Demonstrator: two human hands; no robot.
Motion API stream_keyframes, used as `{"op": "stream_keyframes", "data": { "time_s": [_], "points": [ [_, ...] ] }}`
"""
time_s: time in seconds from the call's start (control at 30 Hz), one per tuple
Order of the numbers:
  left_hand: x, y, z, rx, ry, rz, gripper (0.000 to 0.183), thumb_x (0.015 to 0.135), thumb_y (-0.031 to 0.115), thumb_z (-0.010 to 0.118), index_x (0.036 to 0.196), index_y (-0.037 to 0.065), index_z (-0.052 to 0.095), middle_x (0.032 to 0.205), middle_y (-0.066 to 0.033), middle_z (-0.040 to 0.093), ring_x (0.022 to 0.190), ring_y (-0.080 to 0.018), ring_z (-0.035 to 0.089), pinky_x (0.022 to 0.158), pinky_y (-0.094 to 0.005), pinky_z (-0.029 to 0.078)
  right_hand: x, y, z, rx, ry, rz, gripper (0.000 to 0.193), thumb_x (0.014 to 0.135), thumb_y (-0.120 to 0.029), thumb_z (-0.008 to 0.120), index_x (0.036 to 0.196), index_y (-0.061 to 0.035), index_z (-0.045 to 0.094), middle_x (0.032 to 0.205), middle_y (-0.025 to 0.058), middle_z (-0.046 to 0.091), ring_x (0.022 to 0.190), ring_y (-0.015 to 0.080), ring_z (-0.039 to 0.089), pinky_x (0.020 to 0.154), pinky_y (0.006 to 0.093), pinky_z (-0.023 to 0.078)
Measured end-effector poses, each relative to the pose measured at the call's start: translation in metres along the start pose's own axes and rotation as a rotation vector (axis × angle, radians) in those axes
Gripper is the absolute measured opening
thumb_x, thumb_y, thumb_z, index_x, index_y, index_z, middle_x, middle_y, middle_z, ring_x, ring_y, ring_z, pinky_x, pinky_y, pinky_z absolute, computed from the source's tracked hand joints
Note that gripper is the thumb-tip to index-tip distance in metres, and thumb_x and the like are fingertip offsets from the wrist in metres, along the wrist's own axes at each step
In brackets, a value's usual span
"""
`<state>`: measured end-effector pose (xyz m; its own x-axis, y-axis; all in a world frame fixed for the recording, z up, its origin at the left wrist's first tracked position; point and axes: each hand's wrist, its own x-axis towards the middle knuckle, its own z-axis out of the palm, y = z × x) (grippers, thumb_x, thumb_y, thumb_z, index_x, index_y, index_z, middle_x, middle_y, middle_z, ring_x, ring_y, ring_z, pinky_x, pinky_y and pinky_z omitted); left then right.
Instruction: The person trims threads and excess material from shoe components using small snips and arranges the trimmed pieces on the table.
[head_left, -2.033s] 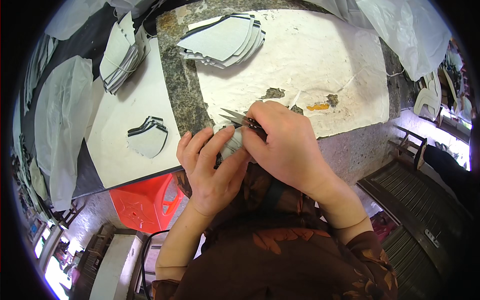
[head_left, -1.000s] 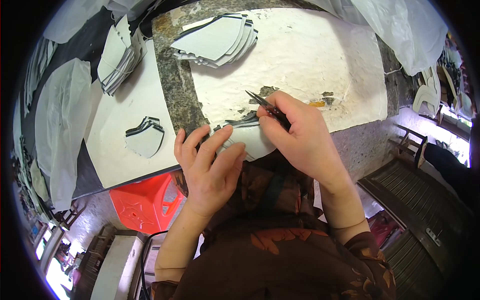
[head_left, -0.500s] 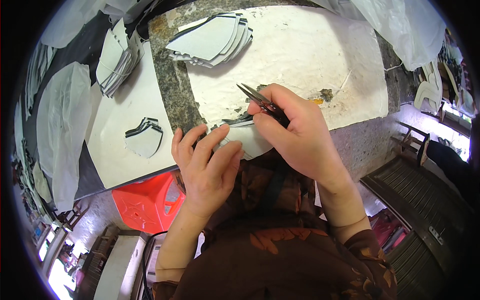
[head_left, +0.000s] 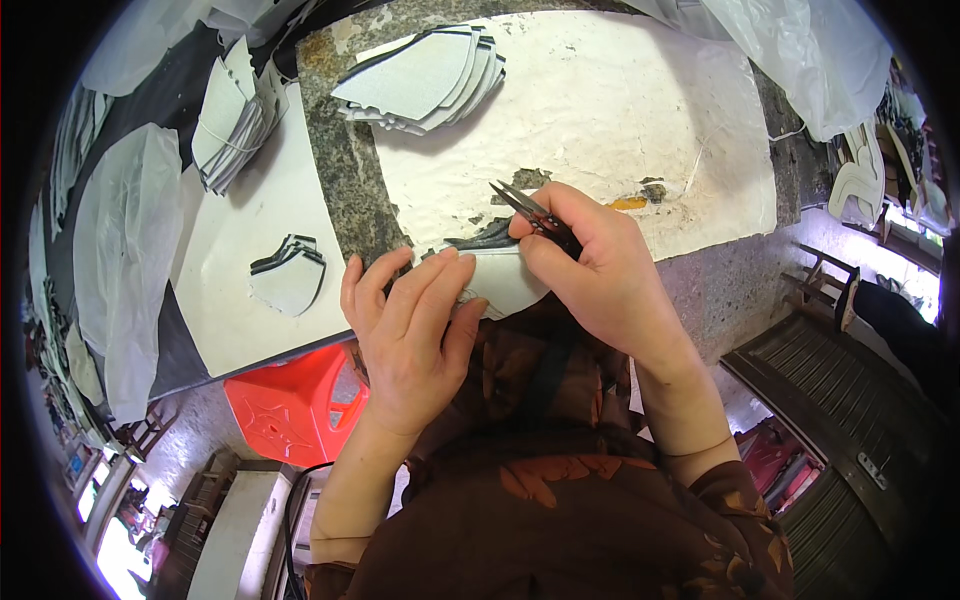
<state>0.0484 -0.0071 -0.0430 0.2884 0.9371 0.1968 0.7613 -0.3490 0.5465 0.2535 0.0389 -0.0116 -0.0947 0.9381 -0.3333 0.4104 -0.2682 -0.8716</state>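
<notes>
My right hand [head_left: 600, 265] is closed around dark thread snips [head_left: 535, 212], whose pointed blades slant up and left from between thumb and forefinger. Below them, at the near table edge, lies a white cut piece [head_left: 505, 280] with a dark strip along its far edge. My left hand [head_left: 410, 340] holds the left part of this piece, forefinger and middle finger pressed on it and the thumb bent in beside them. The other two fingers are spread to the left. Fine loose thread shows near the left thumb. The piece's left end is hidden under the fingers.
A stack of similar pieces [head_left: 420, 80] lies at the far side of the white sheet [head_left: 600, 110]. Leftward are a tied bundle [head_left: 232, 130], a small dark-edged piece [head_left: 288, 280] and a plastic bag [head_left: 125, 250]. A red stool [head_left: 285, 410] stands below the table edge.
My right hand and the snips have shifted slightly right and down, away from the left hand. My left fingers have moved a little right along the piece, the thumb lower.
</notes>
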Motion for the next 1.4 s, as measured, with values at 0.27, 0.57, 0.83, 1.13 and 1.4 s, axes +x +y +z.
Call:
{"op": "stream_keyframes", "data": {
  "time_s": [0.27, 0.57, 0.83, 1.13, 1.4],
  "points": [
    [0.007, 0.010, -0.008, 0.059, -0.061, -0.012, 0.041, 0.085, 0.014, 0.079, 0.126, 0.016, 0.073, 0.123, -0.0033, 0.066, 0.123, -0.0319, 0.054, 0.117, -0.0549, 0.030, -0.003, 0.001, -0.004, 0.026, -0.043, 0.008, 0.008, 0.096, -0.007, 0.064, 0.101, -0.0008, 0.064, 0.077, -0.0007, 0.060, 0.072, 0.0044, 0.050, 0.063, 0.0238, 0.043],
    [0.018, 0.021, -0.019, 0.129, -0.194, -0.016, 0.047, 0.084, 0.010, 0.075, 0.129, 0.023, 0.070, 0.122, -0.0037, 0.061, 0.123, -0.0332, 0.051, 0.113, -0.0615, 0.031, 0.002, 0.005, -0.018, 0.013, -0.082, 0.029, 0.010, 0.095, -0.007, 0.063, 0.102, -0.0002, 0.064, 0.078, -0.0006, 0.061, 0.071, 0.0042, 0.051, 0.062, 0.0236, 0.043],
    [0.026, 0.030, -0.025, 0.162, -0.287, -0.045, 0.044, 0.089, 0.007, 0.070, 0.130, 0.025, 0.072, 0.117, -0.0080, 0.057, 0.122, -0.0349, 0.052, 0.116, -0.0612, 0.031, 0.004, 0.012, -0.026, 0.024, -0.059, 0.034, 0.015, 0.091, -0.013, 0.064, 0.101, -0.0016, 0.064, 0.080, 0.0125, 0.069, 0.064, 0.0244, 0.062, 0.061, 0.0349, 0.049],
    [0.031, 0.035, -0.026, 0.192, -0.355, -0.059, 0.049, 0.090, 0.005, 0.067, 0.133, 0.028, 0.070, 0.117, -0.0098, 0.055, 0.123, -0.0356, 0.052, 0.117, -0.0623, 0.030, 0.010, 0.013, -0.032, 0.014, -0.085, 0.069, 0.016, 0.092, -0.014, 0.064, 0.102, -0.0019, 0.065, 0.079, 0.0126, 0.069, 0.064, 0.0235, 0.063, 0.062, 0.0342, 0.049],
    [0.029, 0.034, -0.024, 0.178, -0.344, -0.043, 0.054, 0.088, 0.003, 0.065, 0.135, 0.028, 0.068, 0.120, -0.0112, 0.054, 0.126, -0.0373, 0.050, 0.116, -0.0637, 0.029, 0.014, 0.016, -0.025, -0.132, -0.104, 0.042, 0.015, 0.092, -0.013, 0.063, 0.100, -0.0012, 0.066, 0.076, 0.0058, 0.064, 0.068, 0.0152, 0.060, 0.063, 0.0305, 0.049]
  ]
}}
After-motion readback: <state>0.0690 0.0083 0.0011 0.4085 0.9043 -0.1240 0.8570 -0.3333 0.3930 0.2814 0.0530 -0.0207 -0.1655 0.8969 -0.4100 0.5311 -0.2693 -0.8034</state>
